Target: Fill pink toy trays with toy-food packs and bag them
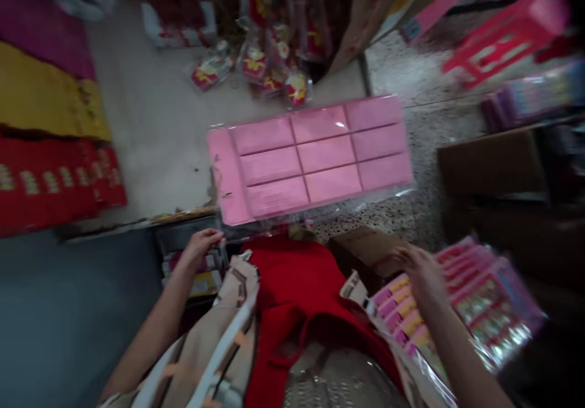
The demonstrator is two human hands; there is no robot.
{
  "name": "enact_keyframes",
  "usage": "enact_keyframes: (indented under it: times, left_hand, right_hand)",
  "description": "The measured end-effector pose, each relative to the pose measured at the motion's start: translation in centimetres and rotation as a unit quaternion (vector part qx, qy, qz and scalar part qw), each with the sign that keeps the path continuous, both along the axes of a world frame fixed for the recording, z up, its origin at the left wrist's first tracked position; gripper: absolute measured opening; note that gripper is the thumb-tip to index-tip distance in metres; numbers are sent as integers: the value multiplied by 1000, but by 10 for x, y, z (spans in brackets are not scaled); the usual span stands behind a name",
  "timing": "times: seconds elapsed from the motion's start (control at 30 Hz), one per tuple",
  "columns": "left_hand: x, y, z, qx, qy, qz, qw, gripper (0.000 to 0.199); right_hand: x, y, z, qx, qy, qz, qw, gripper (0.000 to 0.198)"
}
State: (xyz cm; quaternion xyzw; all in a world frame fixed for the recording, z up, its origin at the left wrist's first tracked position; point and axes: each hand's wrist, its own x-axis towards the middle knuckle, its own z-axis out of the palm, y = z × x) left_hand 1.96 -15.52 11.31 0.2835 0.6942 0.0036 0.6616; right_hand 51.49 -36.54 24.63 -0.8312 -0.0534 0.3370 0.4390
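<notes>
A pink board divided into rectangular sections (326,152), in a clear plastic sleeve, lies slightly tilted in front of me. It overlaps the pale tabletop and the speckled floor beyond its edge. My left hand (201,249) is at its lower left corner, thumb and fingers pinched together at the sleeve's edge. My right hand (423,271) is below the board's right end, apart from the pink part. Its fingers look bent but are blurred, and I cannot tell whether they hold anything. Just behind that hand are pink-and-yellow packs (402,310) in plastic.
Red packets (50,179) and yellow packets (41,94) line the table's left side. Small bagged red-and-yellow items (274,66) lie at the back beside a cardboard box (365,17). A pink plastic stool (507,36) and more boxes (489,164) stand on the right.
</notes>
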Motion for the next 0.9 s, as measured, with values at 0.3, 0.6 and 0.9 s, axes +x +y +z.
enact_keyframes:
  times: [0.3,0.6,0.9]
  left_hand:
    - [-3,-15,-1,-18,-6,44,999,47]
    - [-8,-16,-11,-33,-49,52,997,34]
    - [-12,-21,-16,-17,-56,65,996,32]
  right_hand:
    - [-161,92,-81,61,81,452,886,21]
    - [-308,150,-146,105,-15,676,730,13]
    - [-326,148,-152,96,-12,682,725,10]
